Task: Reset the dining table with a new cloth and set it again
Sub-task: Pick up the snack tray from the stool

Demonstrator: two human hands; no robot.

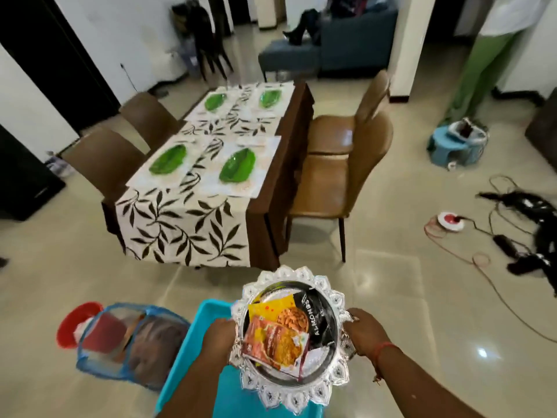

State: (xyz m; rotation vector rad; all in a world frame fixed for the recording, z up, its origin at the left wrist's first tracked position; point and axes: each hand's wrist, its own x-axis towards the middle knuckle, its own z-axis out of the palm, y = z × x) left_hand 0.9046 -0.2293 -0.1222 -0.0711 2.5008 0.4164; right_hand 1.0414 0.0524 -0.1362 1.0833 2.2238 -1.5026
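— Both hands carry that ornate silver tray point(291, 387): left hand point(217, 337) gripping its left rim, right hand point(365, 330) gripping the right, above a turquoise bin point(193, 348).

— And the dining table point(272, 188)?

— Ahead, well apart, under a leaf-print cloth point(184, 227), four green leaf plates point(237, 168) on placemats point(265, 164).

— What's on the tray?

— An almonds packet point(313, 315) and smaller snack packets point(275, 342).

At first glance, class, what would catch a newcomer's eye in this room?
Nearest the camera, the left hand and right hand hold a silver tray of snack packets by its rim. Beyond it stands the table, its leaf-print cloth set with four green plates on mats.
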